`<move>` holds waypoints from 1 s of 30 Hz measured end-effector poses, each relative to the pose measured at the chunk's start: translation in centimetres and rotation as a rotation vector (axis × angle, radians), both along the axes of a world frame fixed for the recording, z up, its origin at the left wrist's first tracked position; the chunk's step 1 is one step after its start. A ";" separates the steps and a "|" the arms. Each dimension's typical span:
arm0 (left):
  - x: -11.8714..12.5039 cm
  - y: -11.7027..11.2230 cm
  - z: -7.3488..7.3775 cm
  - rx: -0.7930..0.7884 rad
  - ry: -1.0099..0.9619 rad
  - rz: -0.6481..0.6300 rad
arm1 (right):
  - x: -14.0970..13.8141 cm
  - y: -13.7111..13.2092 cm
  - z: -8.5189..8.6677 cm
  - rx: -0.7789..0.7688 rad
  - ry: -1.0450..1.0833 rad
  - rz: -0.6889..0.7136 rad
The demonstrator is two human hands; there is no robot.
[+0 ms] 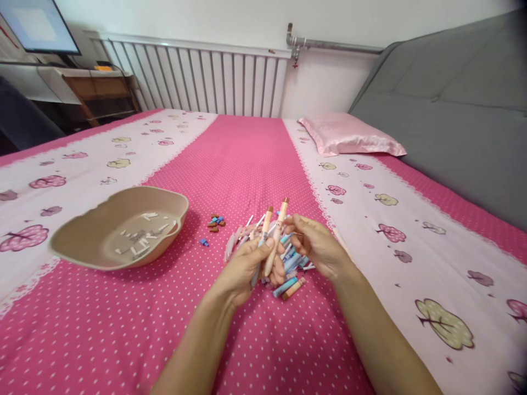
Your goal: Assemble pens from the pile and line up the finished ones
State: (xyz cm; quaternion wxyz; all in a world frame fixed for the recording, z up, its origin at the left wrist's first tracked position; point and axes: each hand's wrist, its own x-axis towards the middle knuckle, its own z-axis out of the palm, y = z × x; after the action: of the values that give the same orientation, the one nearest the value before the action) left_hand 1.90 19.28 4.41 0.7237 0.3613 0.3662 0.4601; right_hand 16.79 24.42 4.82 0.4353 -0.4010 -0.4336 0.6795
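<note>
The left hand [244, 267] had its grip closed round two brown-ended pens [282, 214], over a pile of coloured sticks [292, 260] on the bed [251, 153]; whether the right hand [320, 246], curled beside them, grasped anything could not be told. Leftward sat a tan basin [107, 216]; a radiator [206, 77] stood beyond.

A pink pillow [349, 133] lies by the grey headboard [448, 99]. Left of the radiator [197, 77] stands what seems a monitor [35, 24].
</note>
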 end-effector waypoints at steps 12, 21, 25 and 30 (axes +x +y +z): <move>0.0 0.0 0.1 0.042 0.068 0.024 | -0.1 0.6 -1.0 0.004 -0.121 -0.135; 0.5 -0.1 -0.5 0.051 0.067 -0.017 | -0.1 -0.1 -0.4 -0.017 0.007 0.093; 0.2 0.1 -0.4 0.043 0.076 0.000 | 0.3 0.4 -0.3 -0.074 0.023 0.074; 0.5 0.1 -0.7 0.044 0.161 -0.025 | -0.2 -0.2 -0.2 -0.055 0.073 0.193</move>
State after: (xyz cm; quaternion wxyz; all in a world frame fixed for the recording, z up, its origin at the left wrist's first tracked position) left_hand 2.39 19.42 3.71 0.6894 0.4176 0.4086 0.4283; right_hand 16.63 24.27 4.62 0.3720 -0.3440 -0.4352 0.7442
